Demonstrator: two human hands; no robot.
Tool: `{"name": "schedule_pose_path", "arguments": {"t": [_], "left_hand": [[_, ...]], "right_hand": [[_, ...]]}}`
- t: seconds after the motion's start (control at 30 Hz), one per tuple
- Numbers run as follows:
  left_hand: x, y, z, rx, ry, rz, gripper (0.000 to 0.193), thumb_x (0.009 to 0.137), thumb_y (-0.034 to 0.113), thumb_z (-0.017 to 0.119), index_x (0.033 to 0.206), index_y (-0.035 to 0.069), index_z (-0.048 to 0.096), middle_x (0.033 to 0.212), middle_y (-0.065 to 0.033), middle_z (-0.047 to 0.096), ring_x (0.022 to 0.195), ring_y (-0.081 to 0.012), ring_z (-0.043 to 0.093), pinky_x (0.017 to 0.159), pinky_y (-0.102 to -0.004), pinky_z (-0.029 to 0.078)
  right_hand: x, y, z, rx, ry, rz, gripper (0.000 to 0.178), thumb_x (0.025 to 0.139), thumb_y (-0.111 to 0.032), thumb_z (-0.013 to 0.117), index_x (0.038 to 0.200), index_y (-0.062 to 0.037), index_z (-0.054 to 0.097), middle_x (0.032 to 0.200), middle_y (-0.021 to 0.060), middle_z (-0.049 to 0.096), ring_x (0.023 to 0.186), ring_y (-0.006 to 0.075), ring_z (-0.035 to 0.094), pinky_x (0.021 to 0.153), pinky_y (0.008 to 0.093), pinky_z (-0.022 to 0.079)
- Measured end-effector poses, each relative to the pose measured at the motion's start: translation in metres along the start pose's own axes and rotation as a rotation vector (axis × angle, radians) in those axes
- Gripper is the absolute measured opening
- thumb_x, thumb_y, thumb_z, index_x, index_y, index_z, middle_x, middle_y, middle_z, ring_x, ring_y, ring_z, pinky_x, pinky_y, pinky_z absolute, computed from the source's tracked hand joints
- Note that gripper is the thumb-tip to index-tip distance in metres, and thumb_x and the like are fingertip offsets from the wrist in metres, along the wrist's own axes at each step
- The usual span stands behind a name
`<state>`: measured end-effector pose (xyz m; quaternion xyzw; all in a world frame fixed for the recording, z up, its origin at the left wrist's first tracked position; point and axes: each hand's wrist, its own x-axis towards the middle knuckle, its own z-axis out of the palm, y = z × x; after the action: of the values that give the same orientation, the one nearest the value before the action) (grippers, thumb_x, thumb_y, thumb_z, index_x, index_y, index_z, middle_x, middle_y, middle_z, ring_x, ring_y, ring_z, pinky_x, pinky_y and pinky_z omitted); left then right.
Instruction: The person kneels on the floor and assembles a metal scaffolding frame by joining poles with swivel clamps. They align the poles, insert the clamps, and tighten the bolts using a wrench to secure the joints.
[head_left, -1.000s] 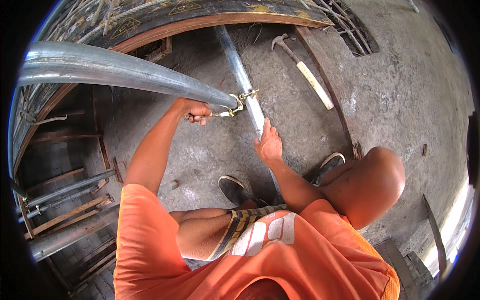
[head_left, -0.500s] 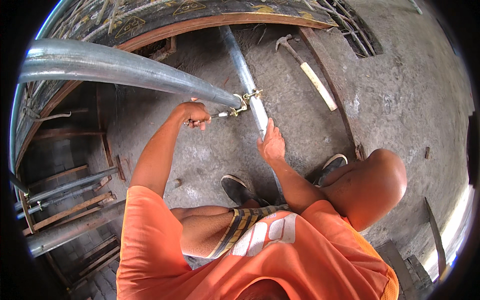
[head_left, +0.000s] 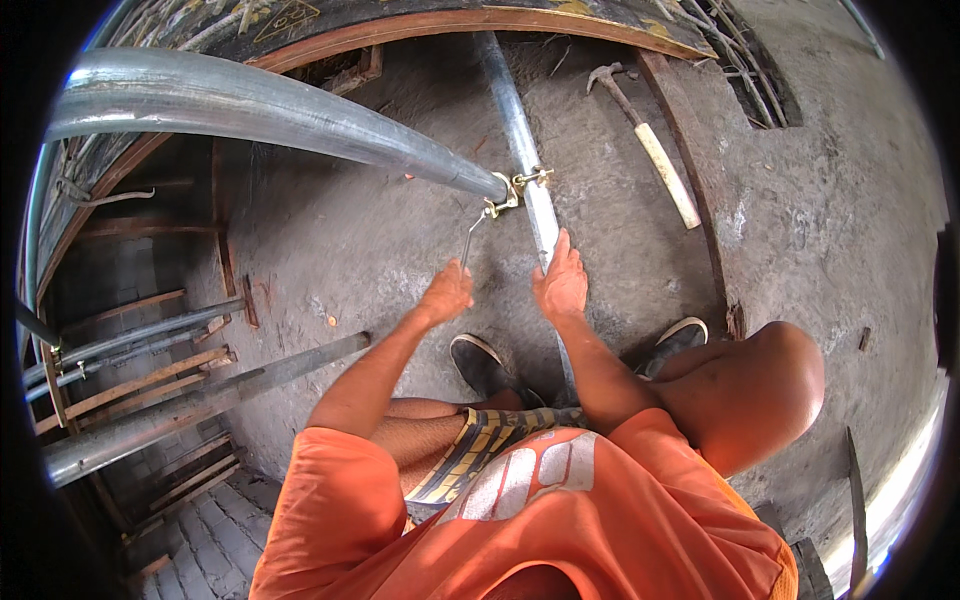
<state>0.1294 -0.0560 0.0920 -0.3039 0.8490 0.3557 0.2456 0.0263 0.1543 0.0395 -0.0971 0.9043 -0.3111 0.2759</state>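
Down at the fingertips, the left hand [head_left: 445, 295] is curled shut around the lower end of a thin metal wrench handle [head_left: 468, 240], which rises at a slant to the brass-coloured clamp [head_left: 512, 188]. The right hand [head_left: 562, 283] lies just beside it, fingers stretched forward and pressed flat on a straight steel pipe [head_left: 528, 170], gripping nothing else. That pipe runs away from the person across the ground toward the far wall. The clamp sits on it, joining it to the end of a second, thicker steel pipe [head_left: 250, 105] that sweeps in from the left, bent by the lens.

Beyond the hands the surface is rough grey concrete floor [head_left: 330, 250], stained and dusty, with small rusty specks. A hammer [head_left: 650, 145] with a pale wooden handle lies well apart to the right of the pipe, next to a rusty flat steel bar [head_left: 700, 200]. The person crouches in an orange shirt, both dark shoes planted on the floor, one shoe [head_left: 482, 362] left of the pipe and the other right of it.

On the left the floor drops to a lower, shaded pit where more grey pipes [head_left: 190, 400] and wooden slats [head_left: 130, 380] are stacked. A curved dark edge with a brown rim closes the far side.
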Motion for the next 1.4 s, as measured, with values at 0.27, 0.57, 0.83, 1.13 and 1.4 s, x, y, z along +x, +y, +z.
{"name": "schedule_pose_path", "arguments": {"t": [0.27,0.57,0.83,1.13,1.4], "left_hand": [[0.02,-0.024,0.097,1.663,-0.153,0.307,0.042,0.103,0.023,0.047,0.135,-0.002,0.06,0.121,-0.0123,0.069,0.089,-0.0256,0.071,0.09,-0.0422,0.046],[0.073,-0.088,0.169,1.313,0.588,0.051,0.053,0.105,0.037,0.042,0.144,0.005,0.057,0.123,-0.0057,0.069,0.105,-0.0213,0.068,0.092,-0.0373,0.045],[0.058,-0.07,0.14,0.849,0.313,0.128,0.047,0.107,0.04,0.037,0.133,0.005,0.054,0.101,-0.0209,0.07,0.09,-0.0292,0.069,0.078,-0.0404,0.05],[0.029,0.076,-0.099,-0.392,-0.446,-0.413,0.023,0.101,0.021,0.059,0.116,0.005,0.057,0.073,-0.0067,0.065,0.047,-0.0068,0.04,0.039,-0.0259,0.031],[0.121,0.137,-0.212,-0.006,-0.539,-0.208,0.014,0.093,0.014,0.066,0.104,0.004,0.066,0.073,-0.0057,0.063,0.044,-0.0054,0.034,0.038,-0.0227,0.025]], "right_hand": [[0.002,0.003,0.004,-0.004,0.029,-0.008,0.089,0.088,-0.024,0.074,0.157,-0.0056,0.022,0.124,0.024,0.057,0.115,0.0413,0.059,0.098,0.0508,0.05],[0.002,0.006,0.003,0.0,0.015,-0.027,0.093,0.086,-0.024,0.075,0.158,-0.0044,0.02,0.127,0.0244,0.056,0.117,0.0416,0.059,0.099,0.051,0.05],[0.0,0.005,0.002,0.018,0.004,-0.026,0.091,0.087,-0.022,0.074,0.158,-0.0037,0.019,0.127,0.0248,0.055,0.117,0.0419,0.058,0.098,0.0512,0.049],[0.001,0.004,0.0,-0.007,-0.007,-0.007,0.089,0.088,-0.024,0.074,0.158,-0.0058,0.021,0.126,0.0198,0.056,0.117,0.0372,0.059,0.097,0.0488,0.05],[-0.002,0.003,-0.002,0.013,0.0,-0.018,0.089,0.088,-0.023,0.074,0.158,-0.0059,0.021,0.126,0.0199,0.056,0.118,0.0376,0.059,0.099,0.0491,0.049]]}}
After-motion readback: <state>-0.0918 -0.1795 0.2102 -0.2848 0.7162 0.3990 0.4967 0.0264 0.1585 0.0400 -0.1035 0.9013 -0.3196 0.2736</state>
